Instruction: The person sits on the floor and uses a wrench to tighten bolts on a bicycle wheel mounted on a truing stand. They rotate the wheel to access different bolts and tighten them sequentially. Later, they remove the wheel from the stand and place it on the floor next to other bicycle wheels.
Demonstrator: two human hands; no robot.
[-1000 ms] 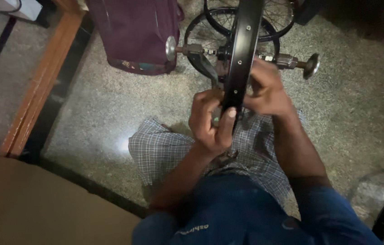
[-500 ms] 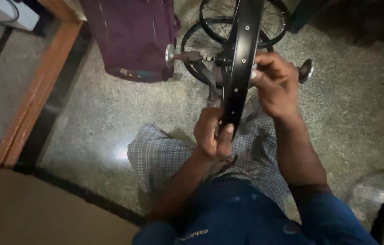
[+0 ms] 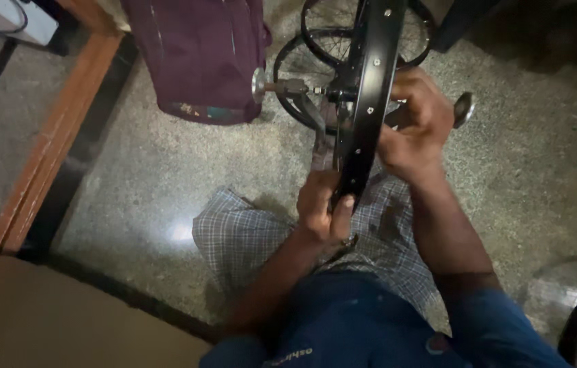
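**Rim edge-on, a hand on each side**

The black bicycle wheel rim (image 3: 365, 95) stands upright on its truing stand axle (image 3: 288, 86), its long edge running away from the person. The left hand (image 3: 322, 208) has its grip closed on the rim's near bottom edge; the right hand (image 3: 417, 126) wraps the right side, higher and nearer the hub.

A black wheel rim (image 3: 363, 102) is gripped at its lower edge by the left hand (image 3: 322, 208) and steadied by the right hand (image 3: 415, 129) over a checked cloth (image 3: 247, 235)
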